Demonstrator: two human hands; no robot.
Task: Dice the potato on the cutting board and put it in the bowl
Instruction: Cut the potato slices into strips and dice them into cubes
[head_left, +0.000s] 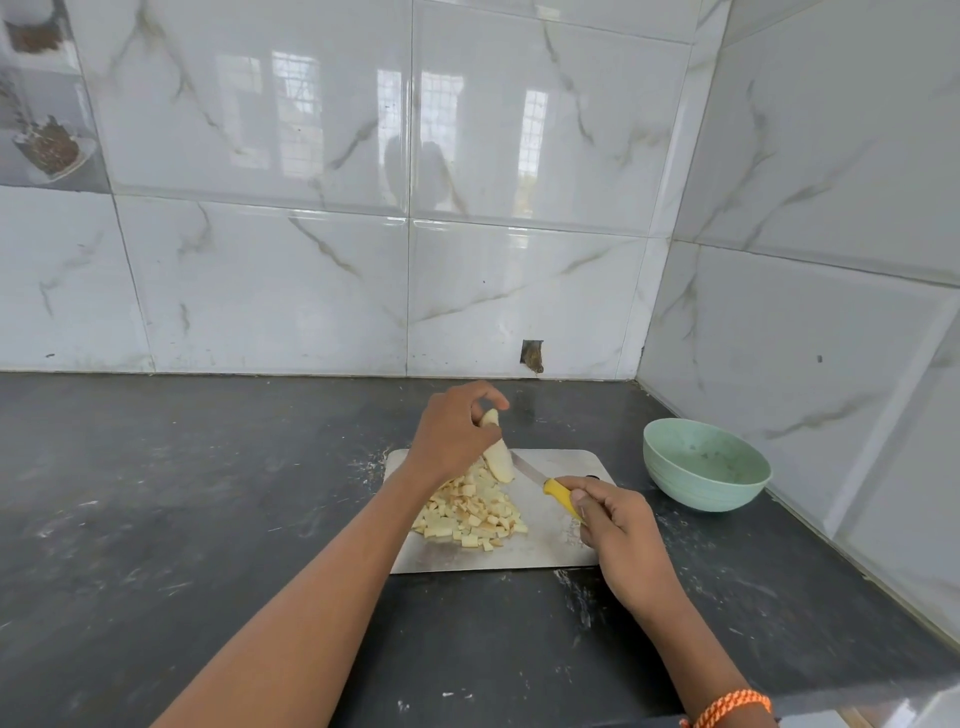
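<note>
Mostly diced: cube pile (470, 512) on cutting board (561, 540). Left hand (452, 436) fingers pinching last potato piece (497, 454); right hand (618, 525) fingers gripping knife (558, 491). Bowl (706, 465) unfilled.

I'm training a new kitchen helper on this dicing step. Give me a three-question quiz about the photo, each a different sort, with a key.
1. True or false: diced potato is already in the green bowl.
2. Which hand holds the yellow-handled knife? A) left hand B) right hand C) neither
3. Fill in: the left hand holds an uncut potato piece at the far side of the ____ of potato cubes on the cutting board.

Key: 1 false, the bowl holds no cubes; 2 B, the right hand grips it; 3 pile.
</note>
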